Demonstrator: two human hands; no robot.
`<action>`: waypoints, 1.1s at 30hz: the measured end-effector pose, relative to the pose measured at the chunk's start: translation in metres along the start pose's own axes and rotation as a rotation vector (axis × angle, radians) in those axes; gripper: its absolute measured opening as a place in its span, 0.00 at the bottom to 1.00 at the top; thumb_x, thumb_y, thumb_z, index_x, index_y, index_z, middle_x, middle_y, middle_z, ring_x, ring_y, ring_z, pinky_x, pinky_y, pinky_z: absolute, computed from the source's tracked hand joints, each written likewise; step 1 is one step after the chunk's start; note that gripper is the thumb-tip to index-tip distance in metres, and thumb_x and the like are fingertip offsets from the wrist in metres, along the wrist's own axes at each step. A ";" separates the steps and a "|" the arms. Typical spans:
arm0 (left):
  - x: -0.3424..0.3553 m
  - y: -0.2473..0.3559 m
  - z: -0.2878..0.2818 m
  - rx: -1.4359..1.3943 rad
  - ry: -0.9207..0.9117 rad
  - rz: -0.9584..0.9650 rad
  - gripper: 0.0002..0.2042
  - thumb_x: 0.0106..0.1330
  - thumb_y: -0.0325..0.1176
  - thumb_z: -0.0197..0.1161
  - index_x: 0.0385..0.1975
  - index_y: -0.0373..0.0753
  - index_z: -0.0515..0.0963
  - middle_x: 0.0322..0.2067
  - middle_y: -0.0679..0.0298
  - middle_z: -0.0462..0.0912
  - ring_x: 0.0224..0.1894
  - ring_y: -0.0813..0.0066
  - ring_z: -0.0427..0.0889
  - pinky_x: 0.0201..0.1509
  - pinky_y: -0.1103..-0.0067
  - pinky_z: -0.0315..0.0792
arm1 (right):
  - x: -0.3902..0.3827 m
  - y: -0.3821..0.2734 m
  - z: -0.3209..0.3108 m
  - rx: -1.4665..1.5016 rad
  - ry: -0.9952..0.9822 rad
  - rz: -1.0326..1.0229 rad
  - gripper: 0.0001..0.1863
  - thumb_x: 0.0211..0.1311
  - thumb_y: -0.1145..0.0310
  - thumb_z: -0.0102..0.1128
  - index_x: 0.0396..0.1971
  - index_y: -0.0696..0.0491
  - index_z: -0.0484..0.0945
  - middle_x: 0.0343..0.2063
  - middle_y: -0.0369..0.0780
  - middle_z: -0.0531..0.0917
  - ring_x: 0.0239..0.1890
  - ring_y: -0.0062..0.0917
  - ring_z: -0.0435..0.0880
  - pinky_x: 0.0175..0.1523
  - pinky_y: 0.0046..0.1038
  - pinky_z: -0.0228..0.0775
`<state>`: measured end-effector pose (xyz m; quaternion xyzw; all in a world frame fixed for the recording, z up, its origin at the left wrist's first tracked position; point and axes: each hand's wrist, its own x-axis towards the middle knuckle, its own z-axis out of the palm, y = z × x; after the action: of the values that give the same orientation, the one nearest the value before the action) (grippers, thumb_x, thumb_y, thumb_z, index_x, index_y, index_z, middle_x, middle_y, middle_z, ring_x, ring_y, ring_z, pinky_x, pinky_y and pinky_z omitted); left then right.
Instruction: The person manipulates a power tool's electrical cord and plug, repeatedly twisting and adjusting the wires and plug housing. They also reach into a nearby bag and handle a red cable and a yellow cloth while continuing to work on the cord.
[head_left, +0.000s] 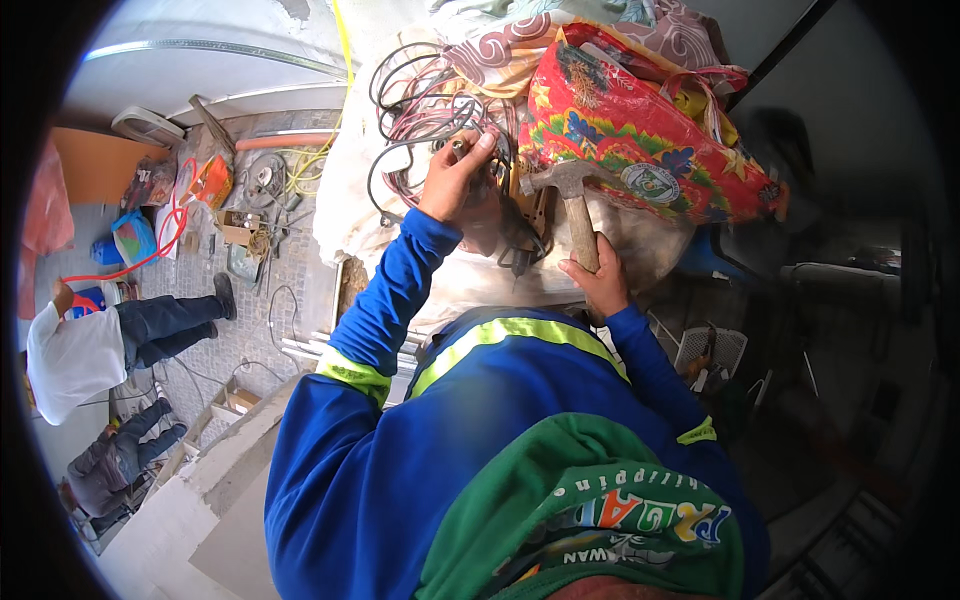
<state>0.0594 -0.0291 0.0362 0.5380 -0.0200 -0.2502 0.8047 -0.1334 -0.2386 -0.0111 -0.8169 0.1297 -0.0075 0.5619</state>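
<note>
My right hand (602, 284) is wrapped round the lower end of the wooden handle of a claw hammer (578, 222). The hammer stands head up, its dark metal head beside the red patterned bag (640, 140). Over a tangle of cables (412, 100), my left hand (458, 178) is closed in a pinch. A small, dark, round-ended piece shows at its fingertips, too small to name. Below and right of that hand, dark tools or fittings (525, 240) lie partly hidden in the pale cloth (350, 190).
Patterned fabric (510, 45) is heaped behind the cables. On the paved floor at left lie a cardboard box (238, 228), an orange bag (212, 183) and loose cords. A person in a white shirt (75, 360) stands there, with another person (115, 455) nearer. A white basket (712, 350) sits at right.
</note>
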 end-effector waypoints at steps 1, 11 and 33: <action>-0.001 0.000 -0.001 -0.023 0.014 -0.003 0.13 0.68 0.44 0.63 0.39 0.39 0.78 0.27 0.72 0.75 0.25 0.85 0.73 0.28 0.84 0.68 | 0.000 0.017 0.013 0.071 0.015 -0.011 0.18 0.55 0.71 0.71 0.42 0.55 0.74 0.28 0.34 0.78 0.28 0.15 0.76 0.34 0.22 0.72; -0.032 -0.005 -0.033 -0.094 0.026 -0.063 0.15 0.71 0.43 0.59 0.49 0.40 0.77 0.29 0.70 0.76 0.26 0.83 0.72 0.26 0.86 0.66 | 0.016 0.071 0.083 -0.426 0.275 -0.048 0.45 0.44 0.52 0.79 0.56 0.67 0.68 0.50 0.55 0.78 0.54 0.46 0.76 0.60 0.38 0.67; -0.041 -0.009 -0.032 -0.194 -0.041 0.053 0.23 0.69 0.50 0.58 0.53 0.37 0.73 0.27 0.69 0.75 0.28 0.79 0.75 0.33 0.81 0.73 | 0.038 0.034 0.093 -0.572 0.237 -0.323 0.36 0.41 0.68 0.75 0.53 0.61 0.70 0.56 0.49 0.74 0.62 0.47 0.68 0.63 0.41 0.63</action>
<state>0.0298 0.0133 0.0249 0.4518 -0.0262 -0.2405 0.8587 -0.0894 -0.1735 -0.0818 -0.9446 0.0602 -0.1545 0.2831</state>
